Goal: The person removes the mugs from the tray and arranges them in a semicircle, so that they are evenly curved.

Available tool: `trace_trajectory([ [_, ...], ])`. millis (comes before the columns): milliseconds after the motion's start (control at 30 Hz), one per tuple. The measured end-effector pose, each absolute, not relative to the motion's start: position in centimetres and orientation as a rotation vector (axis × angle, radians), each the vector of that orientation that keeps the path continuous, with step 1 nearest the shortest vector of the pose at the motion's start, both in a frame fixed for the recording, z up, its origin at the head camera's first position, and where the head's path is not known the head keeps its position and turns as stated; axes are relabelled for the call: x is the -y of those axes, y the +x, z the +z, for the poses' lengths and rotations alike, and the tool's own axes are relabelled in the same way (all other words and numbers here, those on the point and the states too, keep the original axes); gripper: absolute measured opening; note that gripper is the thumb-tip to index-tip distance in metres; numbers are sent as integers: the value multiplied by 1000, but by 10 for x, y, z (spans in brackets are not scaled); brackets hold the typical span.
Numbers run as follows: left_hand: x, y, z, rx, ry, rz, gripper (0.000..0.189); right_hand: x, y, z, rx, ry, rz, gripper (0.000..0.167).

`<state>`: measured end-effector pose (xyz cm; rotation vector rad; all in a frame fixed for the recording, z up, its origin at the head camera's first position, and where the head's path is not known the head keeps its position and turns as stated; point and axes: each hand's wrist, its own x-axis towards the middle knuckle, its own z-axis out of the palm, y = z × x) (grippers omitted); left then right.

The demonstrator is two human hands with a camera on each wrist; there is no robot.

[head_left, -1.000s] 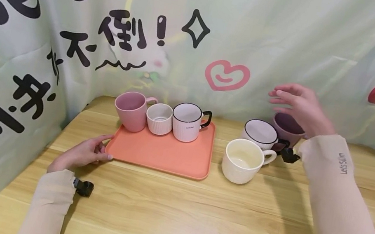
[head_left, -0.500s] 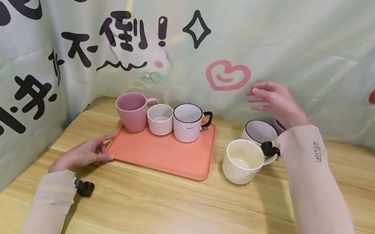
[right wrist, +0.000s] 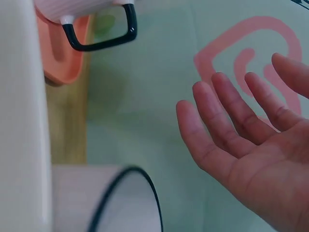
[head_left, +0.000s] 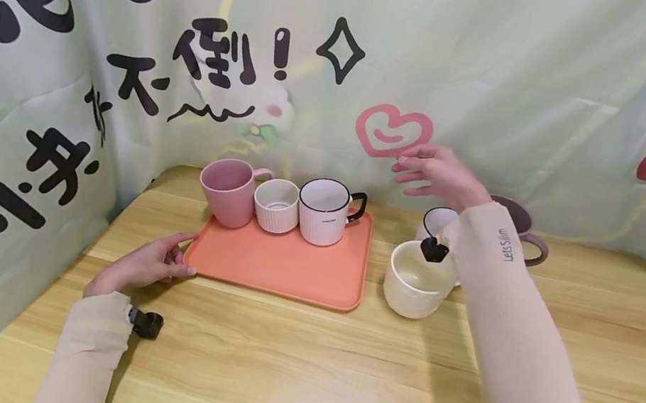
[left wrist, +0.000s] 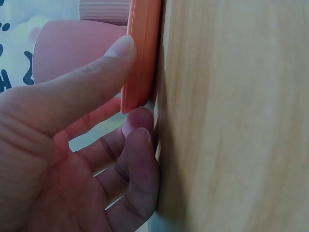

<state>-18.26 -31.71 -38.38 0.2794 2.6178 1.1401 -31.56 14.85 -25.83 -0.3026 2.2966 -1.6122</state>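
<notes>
My left hand holds the near left corner of an orange tray. In the left wrist view its thumb presses the tray rim, with the other fingers curled at the corner. Along the tray's back stand a pink mug, a small white ribbed cup and a white mug with black rim and handle. My right hand is in the air behind the right-hand mugs, fingers spread and bare. Beneath its forearm are a cream mug, another black-rimmed white mug and a purple mug, all partly hidden.
A wooden table bears everything. Close behind the tray and mugs hangs a printed cloth backdrop with large black characters and a pink heart. It also runs along the table's left side.
My right hand has moved left from above the purple mug, past the black-rimmed mug, and sunk a little. The purple mug's handle now shows. My left hand and the tray have stayed put.
</notes>
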Motion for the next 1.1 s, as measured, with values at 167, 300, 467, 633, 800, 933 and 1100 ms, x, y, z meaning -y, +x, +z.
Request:
trace_trajectory([
  [167, 316, -182, -383, -2629, 281, 1121, 76, -134, -322, -266, -2236, -289, -1587, 42],
  [300, 314, -181, -382, -2620, 309, 1147, 75, -125, -325, -272, -2189, -299, -1544, 43],
  [467, 313, -181, -380, -2601, 333, 1180, 73, -118, -326, -278, -2140, -361, -1468, 45],
  [633, 314, -181, -380, -2606, 337, 1170, 73, -112, -324, -280, -2122, -413, -1407, 44],
  [800, 314, -181, -381, -2607, 339, 1173, 74, -109, -325, -282, -2135, -417, -1355, 44],
  [933, 314, -180, -381, -2606, 342, 1181, 74, -109, -325, -286, -2146, -395, -1292, 45],
  [1100, 315, -181, -382, -2605, 357, 1189, 73, -111, -325, -294, -2096, -412, -1171, 47],
])
